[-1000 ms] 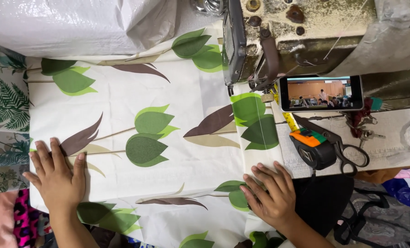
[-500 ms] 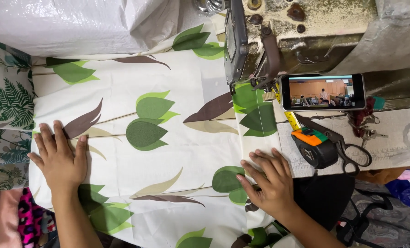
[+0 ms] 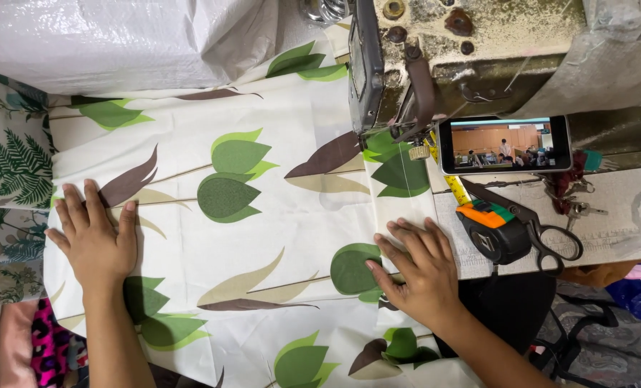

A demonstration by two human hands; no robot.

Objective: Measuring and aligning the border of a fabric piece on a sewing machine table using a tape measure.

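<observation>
A white cloth (image 3: 263,215) printed with green and brown leaves lies spread over the sewing table. My left hand (image 3: 94,237) rests flat on its left part, fingers spread. Flat on the cloth's right edge lies my right hand (image 3: 417,269), close to the table edge. The cloth runs under the head of an old sewing machine (image 3: 435,50) at the top, where the presser foot (image 3: 414,147) meets the fabric's hem.
A phone (image 3: 505,145) with a lit screen leans against the machine. A black and orange tape measure (image 3: 496,230) and black scissors (image 3: 543,230) lie right of my right hand. White plastic sheeting (image 3: 119,39) is heaped at the top left. Fern-print fabric (image 3: 8,172) hangs at the left.
The cloth has slid away from me toward the machine; the leaf print sits further up. Both hands stayed flat on it and moved with it.
</observation>
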